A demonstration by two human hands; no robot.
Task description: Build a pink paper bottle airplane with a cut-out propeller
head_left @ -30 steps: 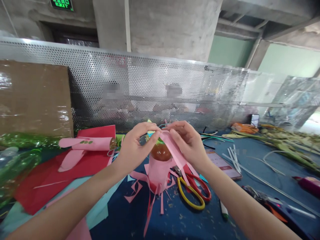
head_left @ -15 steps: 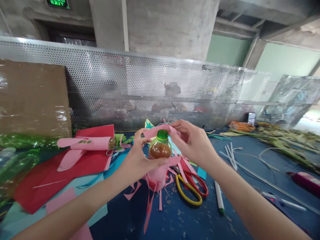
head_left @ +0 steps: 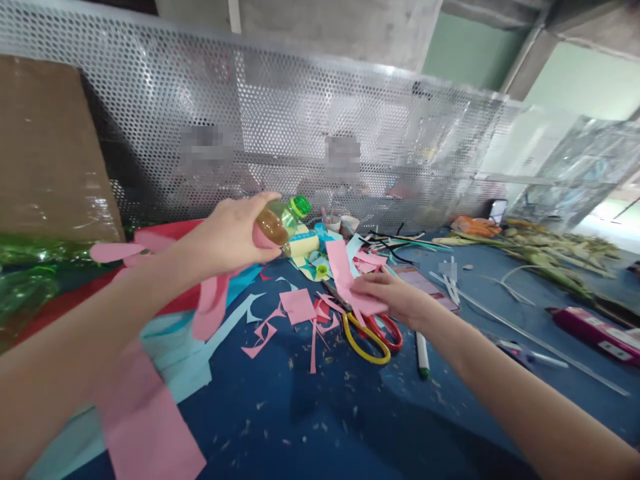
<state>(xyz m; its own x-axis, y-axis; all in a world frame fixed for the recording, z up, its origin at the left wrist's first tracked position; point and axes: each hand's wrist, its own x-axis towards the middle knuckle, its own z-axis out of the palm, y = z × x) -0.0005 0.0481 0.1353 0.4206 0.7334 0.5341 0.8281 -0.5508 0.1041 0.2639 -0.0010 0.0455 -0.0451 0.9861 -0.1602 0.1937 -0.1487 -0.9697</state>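
Scissors (head_left: pixel 371 333) with one yellow and one red handle lie on the blue desk (head_left: pixel 320 427) and serve as the landmark here. Beyond them and to their left, the left hand (head_left: pixel 235 230) has its fingers clamped round a bottle (head_left: pixel 275 223), tilted so that its green neck points up and to the right. Brown shows through the plastic, and pink covers part of the side by the palm; the base is hidden behind the hand. Just right of the scissors, the right hand (head_left: pixel 387 293) has its fingers against a pink strip (head_left: pixel 341 270) that slants over the blades; I cannot tell whether they pinch it or only rest on it. A pink square (head_left: pixel 299 307) and thin pink scraps (head_left: pixel 260 343) lie left of the scissors, a white marker (head_left: pixel 423 355) to their right.

As I judge it, the step in hand is sorting paper with one hand while the other holds the bottle aside. The next move calls for a firm left grip and light right fingers, so that the strip neither creases nor catches on the blades.
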